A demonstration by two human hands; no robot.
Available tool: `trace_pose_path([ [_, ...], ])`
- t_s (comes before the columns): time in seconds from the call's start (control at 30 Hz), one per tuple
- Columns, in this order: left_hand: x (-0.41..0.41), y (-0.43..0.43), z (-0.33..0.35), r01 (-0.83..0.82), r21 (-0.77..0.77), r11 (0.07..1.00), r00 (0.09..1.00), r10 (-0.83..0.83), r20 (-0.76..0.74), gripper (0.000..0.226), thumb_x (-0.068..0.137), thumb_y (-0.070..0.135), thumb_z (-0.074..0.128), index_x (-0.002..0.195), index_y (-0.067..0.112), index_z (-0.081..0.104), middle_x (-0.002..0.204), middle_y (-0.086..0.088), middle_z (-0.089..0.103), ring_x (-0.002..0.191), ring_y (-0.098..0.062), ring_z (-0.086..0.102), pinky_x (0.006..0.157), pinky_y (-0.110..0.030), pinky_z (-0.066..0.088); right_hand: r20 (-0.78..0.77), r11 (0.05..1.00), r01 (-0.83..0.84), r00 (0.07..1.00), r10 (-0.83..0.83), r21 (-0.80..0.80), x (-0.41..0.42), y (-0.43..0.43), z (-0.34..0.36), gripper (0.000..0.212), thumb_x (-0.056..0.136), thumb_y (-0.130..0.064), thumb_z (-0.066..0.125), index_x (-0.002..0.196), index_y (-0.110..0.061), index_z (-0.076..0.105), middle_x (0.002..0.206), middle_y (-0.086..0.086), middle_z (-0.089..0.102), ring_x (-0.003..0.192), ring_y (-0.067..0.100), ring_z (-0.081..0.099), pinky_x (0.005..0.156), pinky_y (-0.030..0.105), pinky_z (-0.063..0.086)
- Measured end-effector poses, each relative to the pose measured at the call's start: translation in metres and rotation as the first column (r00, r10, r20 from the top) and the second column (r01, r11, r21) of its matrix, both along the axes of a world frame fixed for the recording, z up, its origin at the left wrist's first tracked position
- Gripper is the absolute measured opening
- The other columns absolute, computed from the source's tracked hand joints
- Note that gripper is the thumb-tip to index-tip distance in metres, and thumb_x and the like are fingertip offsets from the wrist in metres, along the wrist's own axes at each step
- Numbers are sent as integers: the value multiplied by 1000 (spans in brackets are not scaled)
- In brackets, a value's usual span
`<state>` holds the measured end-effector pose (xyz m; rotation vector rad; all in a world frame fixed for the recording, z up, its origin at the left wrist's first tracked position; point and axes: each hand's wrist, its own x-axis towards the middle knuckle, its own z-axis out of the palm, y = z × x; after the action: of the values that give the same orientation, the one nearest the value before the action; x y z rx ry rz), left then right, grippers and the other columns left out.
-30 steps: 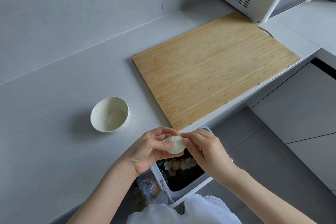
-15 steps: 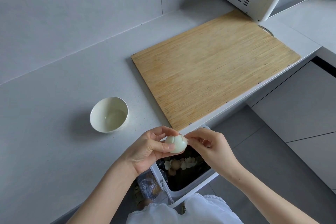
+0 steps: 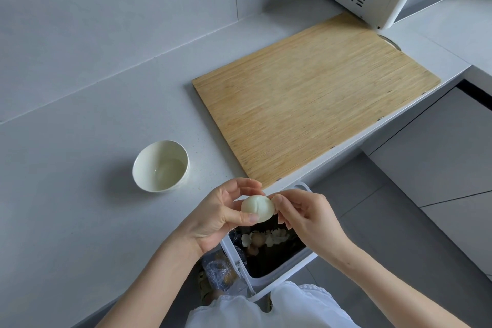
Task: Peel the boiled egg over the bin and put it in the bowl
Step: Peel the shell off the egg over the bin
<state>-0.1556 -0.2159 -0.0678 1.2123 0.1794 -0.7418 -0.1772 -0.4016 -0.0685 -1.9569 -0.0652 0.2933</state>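
While the bowl (image 3: pixel 160 166) sits on the counter at left, left hand (image 3: pixel 218 217) cups the egg (image 3: pixel 257 207), thumb pressed on it; right hand (image 3: pixel 306 217) pinches its right side. Both over the bin (image 3: pixel 269 278).

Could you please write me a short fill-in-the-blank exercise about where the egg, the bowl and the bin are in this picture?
1. The egg is held in the grip of the ____ hand.
2. The egg is above the open ____.
3. The bowl stands on the counter, to the left of the wooden ____.

Missing words: left; bin; board
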Motion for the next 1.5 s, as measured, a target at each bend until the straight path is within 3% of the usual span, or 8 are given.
trace_pose_path([
  [0.33, -2, 2, 1, -138, -193, 971, 979, 105, -175, 28, 73, -3, 61, 101, 5, 63, 100, -18, 67, 100, -33, 65, 78, -37, 58, -283, 954, 181, 953, -110, 239, 0, -8, 2, 32, 96, -21, 45, 83, -6, 70, 75, 16, 69, 56, 17, 54, 60, 28, 49],
  [0.5, -3, 0, 3, -213, -175, 961, 947, 159, -280, 27, 83, 17, 58, 103, -2, 62, 95, -19, 68, 90, -34, 69, 72, -35, 60, -148, 990, 1, 989, -22, -140, -6, -11, -13, 15, 90, -18, 57, 96, -17, 71, 80, -1, 73, 62, 0, 63, 65, 15, 53],
  [0.67, -4, -2, 1, -236, -97, 967, 888, 175, -424, 48, 80, 33, 57, 109, -6, 59, 90, -23, 70, 82, -30, 71, 65, -34, 61, -83, 853, -237, 971, 224, -464, -12, -7, -22, 24, 89, -35, 56, 110, -32, 66, 110, -19, 67, 97, -1, 61, 90, 18, 44],
  [0.73, -4, -2, 0, -228, -65, 972, 882, 177, -437, 51, 79, 36, 57, 111, -4, 58, 90, -23, 71, 81, -29, 71, 69, -36, 61, -57, 879, -205, 978, 200, -431, -12, -6, -21, 18, 89, -34, 57, 99, -28, 71, 107, -15, 69, 95, 1, 62, 98, 23, 39],
  [0.87, -6, -5, 0, -223, -39, 974, 871, 181, -457, 53, 76, 38, 61, 112, 0, 61, 93, -22, 71, 83, -28, 70, 73, -37, 60, -17, 978, -17, 1000, 14, -207, -9, -4, -19, 14, 87, -28, 62, 96, -22, 71, 92, -10, 73, 82, 2, 64, 78, 20, 53],
  [1.07, -6, -11, 4, -143, -1, 990, 899, 130, -419, 47, 80, 46, 58, 107, 8, 66, 108, -20, 70, 89, -22, 67, 81, -34, 55, -56, 999, -28, 998, 26, -35, -5, 7, -9, 48, 65, -63, 61, 104, -35, 57, 77, -14, 61, 67, 4, 55, 62, 22, 47],
  [1.33, -2, -9, 13, -54, 73, 996, 925, 77, -372, 48, 72, 36, 70, 107, 3, 68, 83, -9, 65, 64, -12, 58, 56, -21, 49, 70, 999, 4, 998, -1, -41, -4, 8, -8, 42, 68, -51, 71, 101, -32, 55, 74, -3, 62, 64, 12, 53, 61, 28, 47],
  [1.5, 0, -12, 19, 32, 135, 990, 952, 11, -305, 50, 70, 45, 67, 101, 6, 69, 73, -6, 66, 60, -12, 58, 51, -20, 46, -74, 985, -154, 984, 160, 80, 1, -1, 2, 41, 71, -45, 70, 106, -28, 61, 87, 0, 69, 76, 16, 64, 73, 39, 54],
])
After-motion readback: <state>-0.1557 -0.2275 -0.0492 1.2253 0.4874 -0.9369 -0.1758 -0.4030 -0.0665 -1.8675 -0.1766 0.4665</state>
